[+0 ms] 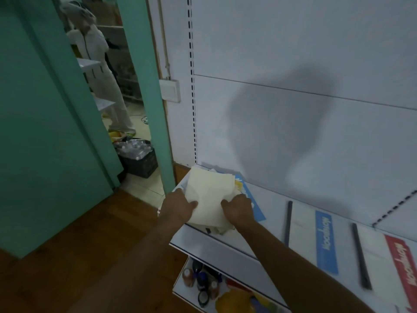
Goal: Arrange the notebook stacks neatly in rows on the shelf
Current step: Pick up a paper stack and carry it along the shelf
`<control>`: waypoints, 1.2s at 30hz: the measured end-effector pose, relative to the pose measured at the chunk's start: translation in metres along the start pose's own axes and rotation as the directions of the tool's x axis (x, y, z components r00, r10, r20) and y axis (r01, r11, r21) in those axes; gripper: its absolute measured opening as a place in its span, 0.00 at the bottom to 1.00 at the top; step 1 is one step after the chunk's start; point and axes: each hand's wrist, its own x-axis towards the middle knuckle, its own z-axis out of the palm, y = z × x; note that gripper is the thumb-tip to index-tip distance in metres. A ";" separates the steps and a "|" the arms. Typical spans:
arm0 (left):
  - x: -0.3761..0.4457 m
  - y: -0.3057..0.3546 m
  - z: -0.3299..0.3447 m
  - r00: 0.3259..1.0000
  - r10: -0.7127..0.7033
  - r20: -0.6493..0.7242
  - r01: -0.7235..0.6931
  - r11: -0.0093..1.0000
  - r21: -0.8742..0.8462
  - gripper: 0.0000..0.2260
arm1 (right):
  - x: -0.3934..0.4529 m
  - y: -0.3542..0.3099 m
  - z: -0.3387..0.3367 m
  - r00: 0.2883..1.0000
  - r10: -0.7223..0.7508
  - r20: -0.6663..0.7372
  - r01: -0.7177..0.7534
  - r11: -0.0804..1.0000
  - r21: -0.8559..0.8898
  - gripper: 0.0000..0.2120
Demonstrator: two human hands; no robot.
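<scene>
A stack of cream-covered notebooks [211,195] lies at the left end of the white shelf [225,247], over a blue-and-white notebook [255,207]. My left hand [180,203] grips the stack's near left edge with the thumb on top. At the near right edge my right hand [238,208] grips the same stack. Further right on the shelf lie a white notebook with a blue band [325,242] and another with a red band [399,269], each with a dark spine.
A teal door frame [149,86] and door [33,132] stand to the left over a wooden floor [90,256]. A person in light clothes [99,64] is beyond the doorway near a black crate [140,161]. Bottles [198,279] sit on the lower shelf.
</scene>
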 end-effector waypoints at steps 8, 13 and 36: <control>-0.006 0.019 -0.005 0.980 -0.017 0.199 0.096 0.914 -0.393 0.18 | -0.012 0.000 -0.012 0.998 0.040 -0.040 -0.030 0.977 0.212 0.19; -0.021 0.063 -0.005 0.976 0.149 0.161 -0.029 0.816 -0.578 0.11 | -0.016 0.025 -0.056 0.988 0.127 -0.092 -0.063 0.861 0.505 0.24; -0.443 0.437 0.226 0.158 0.810 0.565 -0.321 0.583 -0.746 0.14 | -0.333 0.463 -0.384 0.319 0.679 -0.661 -0.080 0.714 0.695 0.13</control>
